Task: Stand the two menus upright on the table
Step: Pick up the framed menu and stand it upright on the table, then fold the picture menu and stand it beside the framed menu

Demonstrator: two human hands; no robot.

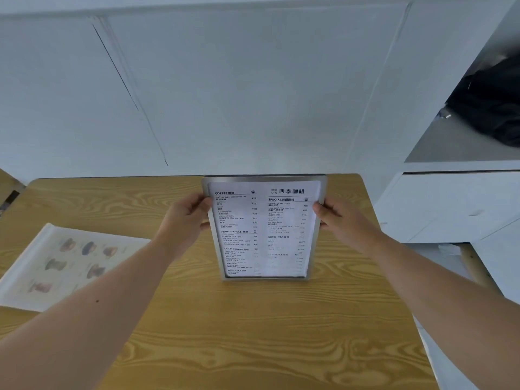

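Here, framed menu [264,229] upright on the wooden worktop [253,333], near its far edge, left hand [187,218] and right hand [334,218] clamped on its side edges, second menu [64,266] flat at left.

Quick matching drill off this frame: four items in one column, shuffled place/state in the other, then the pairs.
Items:
1. text menu
2. picture menu
3. left hand
4. black bag

States:
A. lying flat on the table, left side
B. on a shelf, upper right
C. upright, held at both side edges
D. grip on the text menu's left edge

Pairs: 1-C, 2-A, 3-D, 4-B
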